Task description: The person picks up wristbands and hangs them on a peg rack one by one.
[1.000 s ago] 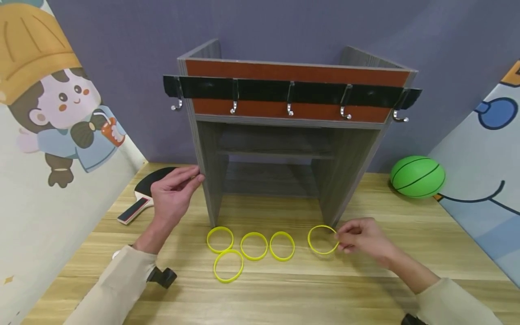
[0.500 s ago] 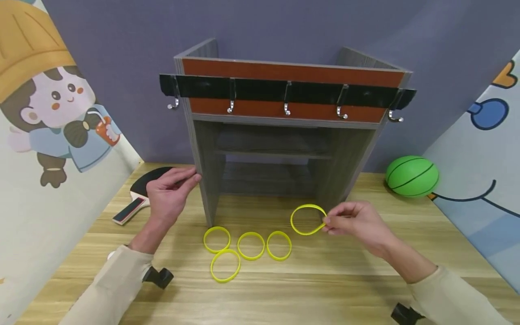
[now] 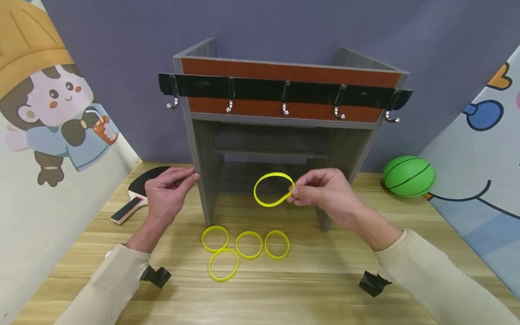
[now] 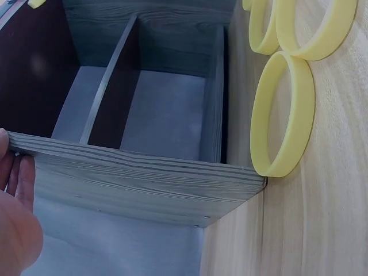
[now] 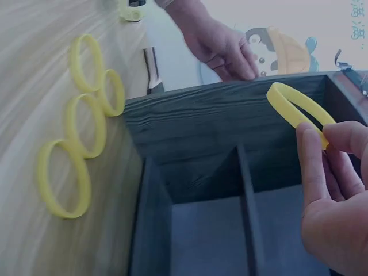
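My right hand (image 3: 327,194) pinches a thin yellow wristband (image 3: 268,206) between thumb and fingers, in front of the shelf unit's opening. In the right wrist view this wristband (image 5: 284,103) sticks out from the fingertips. At the left side panel of the grey shelf unit (image 3: 200,180), my left hand (image 3: 167,192) holds the front edge. The left wrist view shows its thumb at the edge and its fingers (image 4: 24,178) against the outer face. Several more yellow wristbands (image 3: 210,266) lie on the table before the unit.
A black strip (image 3: 260,86) with several metal hooks (image 3: 229,107) crosses the unit's brown front board. A table tennis bat (image 3: 127,210) lies to the left. A green ball (image 3: 408,177) sits at the right on the wooden table (image 3: 308,293).
My right hand has lifted the wristband off the table at the right and carried it up and left. The left hand keeps its place on the panel.
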{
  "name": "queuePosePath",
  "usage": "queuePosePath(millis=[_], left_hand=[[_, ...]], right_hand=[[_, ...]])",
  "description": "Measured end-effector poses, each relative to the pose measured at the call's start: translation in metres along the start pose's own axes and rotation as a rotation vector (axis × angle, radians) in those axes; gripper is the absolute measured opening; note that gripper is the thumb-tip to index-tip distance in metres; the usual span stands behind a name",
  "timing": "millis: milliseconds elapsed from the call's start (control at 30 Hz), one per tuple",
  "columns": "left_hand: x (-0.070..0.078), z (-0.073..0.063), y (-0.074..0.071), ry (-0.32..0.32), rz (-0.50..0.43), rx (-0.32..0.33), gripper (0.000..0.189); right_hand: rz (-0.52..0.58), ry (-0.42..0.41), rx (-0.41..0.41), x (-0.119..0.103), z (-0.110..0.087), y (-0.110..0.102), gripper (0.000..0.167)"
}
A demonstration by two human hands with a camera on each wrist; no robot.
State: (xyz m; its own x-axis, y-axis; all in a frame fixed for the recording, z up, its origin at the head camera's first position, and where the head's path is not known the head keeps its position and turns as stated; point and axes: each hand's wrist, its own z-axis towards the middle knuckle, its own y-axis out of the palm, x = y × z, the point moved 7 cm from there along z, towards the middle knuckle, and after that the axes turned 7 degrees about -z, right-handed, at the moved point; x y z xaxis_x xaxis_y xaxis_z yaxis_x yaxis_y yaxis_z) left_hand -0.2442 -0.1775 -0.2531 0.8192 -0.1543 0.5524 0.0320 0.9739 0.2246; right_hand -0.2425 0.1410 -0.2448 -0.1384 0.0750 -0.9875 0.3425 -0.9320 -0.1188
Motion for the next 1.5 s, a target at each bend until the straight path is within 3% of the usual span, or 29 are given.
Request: queuePosePath(millis=[200,333,1100,1400,1500], left_hand=[[-0.016,-0.001,-0.009,-0.003,0.008,0.0,0.02],[-0.019,-0.002,-0.013,0.007,0.016,0.007,0.02],[-0.02,-0.002,-0.01,0.0,-0.047,-0.005,0.019],[-0.02,-0.003,-0.01,0.017,-0.03,-0.011,0.02],[-0.011,-0.001,-0.005,0.018,-0.004,-0.021,0.019]], right_hand=[[0.037,-0.065,-0.001,-0.028,0.014,0.015,0.009],[0.066,-0.105,-0.018,-0.043,0.024,0.028,0.009],[0.187,-0.256,-0.048,-0.095,0.047,0.09,0.005],[0.259,-0.25,-0.026,-0.106,0.054,0.114,0.005],[0.273,-0.244,-0.016,-0.109,0.057,0.12,0.006]])
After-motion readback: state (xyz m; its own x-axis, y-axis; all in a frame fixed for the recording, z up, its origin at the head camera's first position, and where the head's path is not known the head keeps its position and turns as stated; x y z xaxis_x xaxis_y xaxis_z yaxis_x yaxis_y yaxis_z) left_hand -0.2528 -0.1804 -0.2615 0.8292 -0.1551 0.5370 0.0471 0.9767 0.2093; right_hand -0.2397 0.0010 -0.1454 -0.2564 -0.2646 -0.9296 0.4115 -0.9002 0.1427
